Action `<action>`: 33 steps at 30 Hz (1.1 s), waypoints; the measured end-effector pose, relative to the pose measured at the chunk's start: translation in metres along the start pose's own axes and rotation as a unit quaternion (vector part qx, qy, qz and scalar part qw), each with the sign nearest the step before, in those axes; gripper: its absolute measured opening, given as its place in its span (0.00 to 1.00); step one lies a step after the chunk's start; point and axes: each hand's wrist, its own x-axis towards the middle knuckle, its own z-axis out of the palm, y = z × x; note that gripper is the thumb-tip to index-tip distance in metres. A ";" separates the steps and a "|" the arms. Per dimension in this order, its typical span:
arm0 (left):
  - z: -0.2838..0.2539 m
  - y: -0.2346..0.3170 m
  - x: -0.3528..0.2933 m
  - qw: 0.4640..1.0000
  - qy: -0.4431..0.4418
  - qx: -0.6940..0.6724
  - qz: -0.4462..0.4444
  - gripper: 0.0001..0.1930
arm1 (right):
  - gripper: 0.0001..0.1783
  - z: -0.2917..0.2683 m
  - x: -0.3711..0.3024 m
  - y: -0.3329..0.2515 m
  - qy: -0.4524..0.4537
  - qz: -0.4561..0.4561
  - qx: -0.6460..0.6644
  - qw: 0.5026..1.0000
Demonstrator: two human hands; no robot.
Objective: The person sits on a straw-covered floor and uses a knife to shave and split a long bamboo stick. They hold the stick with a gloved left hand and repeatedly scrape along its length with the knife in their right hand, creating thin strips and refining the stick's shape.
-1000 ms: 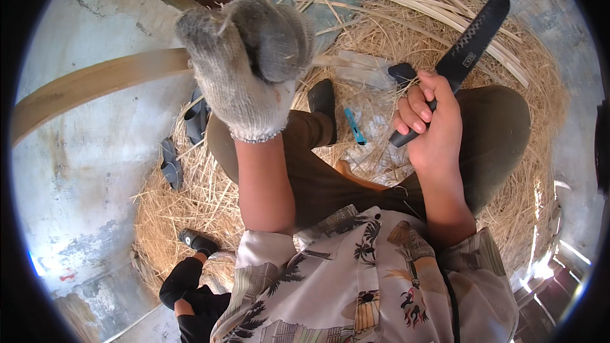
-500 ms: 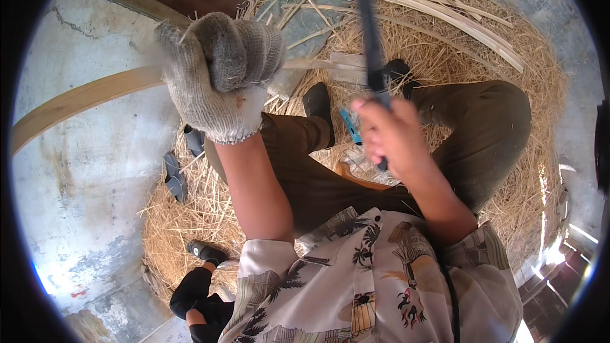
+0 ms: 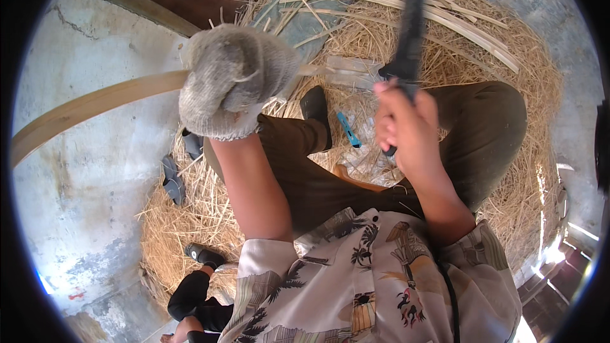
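Note:
A knitted grey-white work glove covers my left hand [image 3: 238,82], which is closed around a long pale strip that looks like split bamboo [image 3: 101,96]. The strip curves away to the left in front of the wall, and a short piece shows right of the glove. My bare right hand [image 3: 410,127] grips the black handle of a long dark-bladed knife [image 3: 412,22]. Its blade points up and away from me, apart from the strip. Between my legs lies a light-blue utility knife [image 3: 348,129], nearest to my right hand.
Straw-like shavings [image 3: 508,197] cover the floor. Several long pale strips [image 3: 470,25] lie at the far side, and a wooden block [image 3: 356,67] sits beyond my feet. Grey sandals [image 3: 171,181] lie by the left wall [image 3: 95,165]. Another person's leg [image 3: 190,292] shows at lower left.
My gloved left hand has shifted slightly right and rotated around the strip. My right hand has moved right with the knife, whose blade has swung right and now shows broader.

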 end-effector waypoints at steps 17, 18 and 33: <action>0.038 -0.025 0.070 0.972 -0.142 0.161 -0.098 0.17 | 0.21 -0.016 0.048 0.042 0.017 -0.008 -0.036 0.999; 0.042 -0.024 0.074 0.972 -0.148 0.158 -0.095 0.17 | 0.26 -0.019 0.057 0.054 -0.020 -0.004 -0.045 0.999; 0.061 0.062 0.084 0.987 -0.074 0.004 0.146 0.17 | 0.16 -0.020 0.082 0.096 0.073 0.156 0.048 0.984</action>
